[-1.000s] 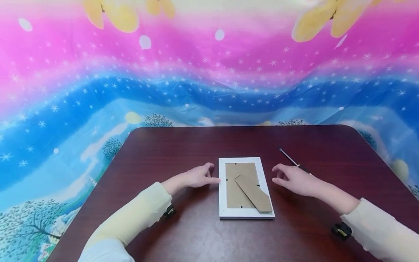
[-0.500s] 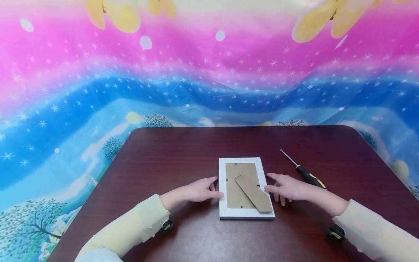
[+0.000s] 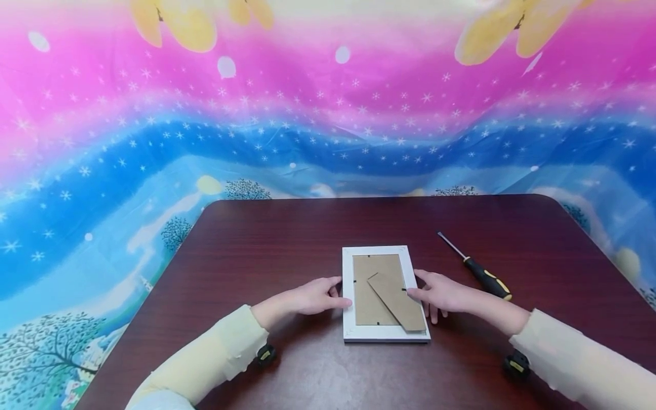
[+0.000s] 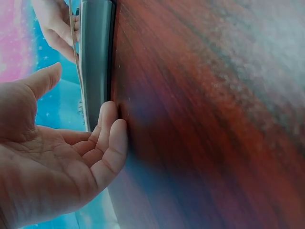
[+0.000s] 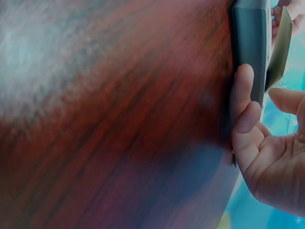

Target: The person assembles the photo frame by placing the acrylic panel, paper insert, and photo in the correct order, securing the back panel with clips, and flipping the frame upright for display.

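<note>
A white picture frame (image 3: 348, 319) lies back up on the table, its brown backing board (image 3: 366, 302) showing. A cardboard stand leg (image 3: 397, 307) is fixed there at a slant. My left hand (image 3: 315, 296) is at the frame's left side. In the left wrist view, bent fingers (image 4: 112, 138) touch the frame edge (image 4: 95, 57), while the thumb stays apart from the back. On the opposite side, my right hand (image 3: 446, 293) holds the frame's edge, its thumb over the back beside the leg. In the right wrist view, fingers (image 5: 244, 86) lie against the frame's side (image 5: 250, 43).
A screwdriver (image 3: 484, 276) with a black and yellow handle lies to the right of the frame, beyond the right hand. The dark wooden table (image 3: 287, 228) reaches back to a printed curtain (image 3: 328, 131).
My right hand has come left and nearer, from beside the screwdriver to the frame's right edge. My left hand has moved slightly nearer along the left edge. The frame has stayed put.
</note>
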{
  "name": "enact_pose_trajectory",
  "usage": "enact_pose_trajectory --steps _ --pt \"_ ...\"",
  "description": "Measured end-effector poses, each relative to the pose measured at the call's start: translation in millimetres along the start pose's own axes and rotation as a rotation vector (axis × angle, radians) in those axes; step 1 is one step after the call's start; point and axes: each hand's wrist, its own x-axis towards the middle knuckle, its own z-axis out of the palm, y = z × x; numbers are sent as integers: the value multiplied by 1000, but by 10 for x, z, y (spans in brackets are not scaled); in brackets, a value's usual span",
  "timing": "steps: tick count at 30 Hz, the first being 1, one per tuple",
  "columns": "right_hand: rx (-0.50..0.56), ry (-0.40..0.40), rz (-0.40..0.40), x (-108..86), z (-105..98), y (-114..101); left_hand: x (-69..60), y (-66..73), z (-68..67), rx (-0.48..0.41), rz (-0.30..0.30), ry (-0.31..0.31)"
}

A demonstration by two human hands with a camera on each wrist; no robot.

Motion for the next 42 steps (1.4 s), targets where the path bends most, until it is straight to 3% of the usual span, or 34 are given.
enact_pose_trajectory --steps 7,15,27,31,36,42 --pt "5 21 -25 2 24 2 12 21 7 -13 40 -2" --pt "7 20 -63 15 28 12 6 53 37 -21 8 8" --pt "1 25 -35 17 47 -20 -4 116 31 -23 -15 23" --pt "9 29 -35 20 51 -24 2 104 51 -119 -22 28" --pt "24 32 -33 24 52 -10 1 80 87 -302 -47 40" --pt "62 34 -20 23 48 15 12 49 92 -652 -59 50"
